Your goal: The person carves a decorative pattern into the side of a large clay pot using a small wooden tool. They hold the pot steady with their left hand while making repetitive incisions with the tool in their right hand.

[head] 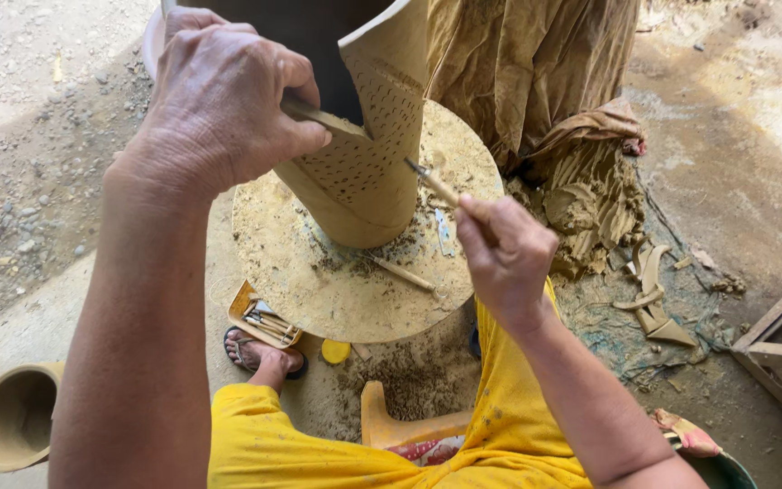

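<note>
A tall unfired clay vessel point(368, 154), tan and covered in rows of small punched dots, stands on a round clay-dusted turntable point(337, 290). My left hand point(219, 100) grips the vessel's cut rim at the top. My right hand point(504, 254) holds a thin wooden-handled pointed tool point(432, 183), its tip touching the vessel's dotted wall. A second wooden stick point(402, 273) lies on the turntable near the vessel's base.
A small box of tools point(262, 319) and a yellow lid point(336, 351) lie under the turntable by my sandalled foot point(260, 353). A clay pot point(13, 417) lies lower left. A cloth-covered clay heap point(545, 72) and clay scraps point(649, 303) sit right; a wooden frame point(776, 349) far right.
</note>
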{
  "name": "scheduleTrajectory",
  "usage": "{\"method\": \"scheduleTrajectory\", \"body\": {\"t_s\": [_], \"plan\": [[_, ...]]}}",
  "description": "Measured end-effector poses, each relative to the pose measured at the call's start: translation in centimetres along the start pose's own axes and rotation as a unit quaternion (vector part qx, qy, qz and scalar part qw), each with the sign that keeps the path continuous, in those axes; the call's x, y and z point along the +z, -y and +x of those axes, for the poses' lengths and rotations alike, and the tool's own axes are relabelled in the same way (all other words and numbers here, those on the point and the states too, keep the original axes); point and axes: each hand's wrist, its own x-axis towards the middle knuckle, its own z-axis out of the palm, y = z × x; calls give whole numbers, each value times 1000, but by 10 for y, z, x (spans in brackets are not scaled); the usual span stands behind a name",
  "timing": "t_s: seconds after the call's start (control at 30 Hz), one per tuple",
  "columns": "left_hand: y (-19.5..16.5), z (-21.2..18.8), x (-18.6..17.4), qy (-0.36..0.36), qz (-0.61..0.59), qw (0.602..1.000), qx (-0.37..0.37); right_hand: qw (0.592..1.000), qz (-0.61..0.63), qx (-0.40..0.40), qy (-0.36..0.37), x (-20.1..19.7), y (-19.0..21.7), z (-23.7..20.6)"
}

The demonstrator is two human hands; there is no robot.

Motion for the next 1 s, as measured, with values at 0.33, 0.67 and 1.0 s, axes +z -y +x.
{"method": "scheduleTrajectory", "body": {"t_s": [0.33,0.67,1.0], "plan": [[2,0,0,-23,-4,999,33,998,6,-55,25,0,-12,23],[2,-2,-2,19,7,1000,-1,999,45,-6,26,-15,-20,28],[6,-5,-1,-7,24,999,39,997,57,-12,42,-9,-29,33]]}}
